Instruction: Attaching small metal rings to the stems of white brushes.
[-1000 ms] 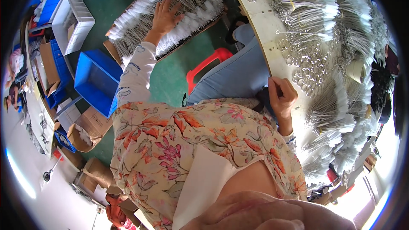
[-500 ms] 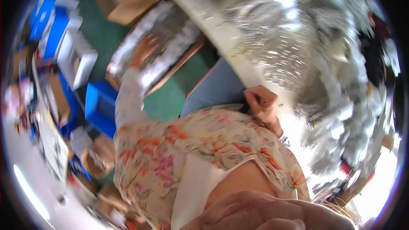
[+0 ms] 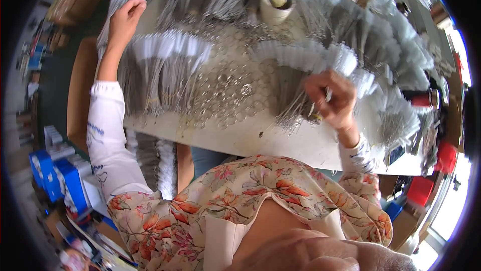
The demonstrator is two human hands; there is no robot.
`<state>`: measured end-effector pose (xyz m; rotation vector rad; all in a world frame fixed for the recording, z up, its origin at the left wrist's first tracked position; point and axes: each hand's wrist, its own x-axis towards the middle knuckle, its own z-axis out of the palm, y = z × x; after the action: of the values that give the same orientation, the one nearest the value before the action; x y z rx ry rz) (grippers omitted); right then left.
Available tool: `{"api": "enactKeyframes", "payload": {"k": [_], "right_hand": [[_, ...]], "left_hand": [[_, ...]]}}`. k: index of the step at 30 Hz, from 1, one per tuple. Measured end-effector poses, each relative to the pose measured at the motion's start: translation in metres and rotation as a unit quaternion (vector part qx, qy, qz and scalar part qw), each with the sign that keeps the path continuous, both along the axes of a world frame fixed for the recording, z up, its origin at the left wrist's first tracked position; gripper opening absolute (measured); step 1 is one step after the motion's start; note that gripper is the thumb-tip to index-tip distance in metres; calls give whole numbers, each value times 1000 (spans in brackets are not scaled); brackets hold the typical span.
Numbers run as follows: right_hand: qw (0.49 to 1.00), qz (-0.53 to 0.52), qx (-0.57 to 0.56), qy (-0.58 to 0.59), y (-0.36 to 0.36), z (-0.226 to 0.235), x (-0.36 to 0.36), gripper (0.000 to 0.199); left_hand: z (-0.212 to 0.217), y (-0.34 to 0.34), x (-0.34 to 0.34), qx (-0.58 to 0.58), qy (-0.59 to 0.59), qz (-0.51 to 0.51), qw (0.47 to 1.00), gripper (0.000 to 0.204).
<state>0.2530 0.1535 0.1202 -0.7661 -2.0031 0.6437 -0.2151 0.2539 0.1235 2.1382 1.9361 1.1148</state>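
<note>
My left hand (image 3: 125,24) reaches over the far left of the table, fingertips pressed together in a pinch; what they hold, if anything, does not show. Below it lie bundles of thin wire brushes (image 3: 168,60) with white bristle ends. My right hand (image 3: 333,98) is curled and slightly blurred above another bundle of wire brushes (image 3: 295,103) on the right. A small whitish bit shows between its fingers, too unclear to name. Between the hands many loose metal rings (image 3: 225,93) are spread on the white table (image 3: 235,140).
A cream cup-like container (image 3: 275,8) stands at the back among more brush bundles. Brushes are heaped along the right side. A cardboard box (image 3: 82,93) stands against the table's left edge; blue boxes (image 3: 67,181) are at the lower left. A red box (image 3: 420,191) sits at the right.
My body has turned from the box of brushes on the left to face the table. My left hand has left that box and is over the table; my right hand is above the brushes.
</note>
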Motion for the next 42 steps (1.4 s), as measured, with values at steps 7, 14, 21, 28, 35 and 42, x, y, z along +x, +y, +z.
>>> {"api": "enactKeyframes", "payload": {"k": [7, 14, 21, 28, 35, 42], "right_hand": [[962, -202, 32, -183, 103, 35, 78, 14], [921, -264, -154, -241, 229, -27, 113, 28], [930, -307, -30, -200, 277, -89, 113, 33], [957, -275, -79, 41, 247, 16, 130, 19], [809, -414, -151, -389, 222, -56, 158, 45], [885, -416, -78, -192, 233, -39, 182, 19]], "left_hand": [[-102, 171, -91, -265, 192, 204, 923, 34], [-123, 166, -68, -275, 13, 216, 937, 24], [-112, 158, -48, -355, -257, 141, 888, 13], [-49, 170, -61, -30, -179, 175, 968, 19], [-21, 159, 144, -134, 113, -55, 983, 40], [-74, 161, 98, -157, 49, -69, 984, 24]]}}
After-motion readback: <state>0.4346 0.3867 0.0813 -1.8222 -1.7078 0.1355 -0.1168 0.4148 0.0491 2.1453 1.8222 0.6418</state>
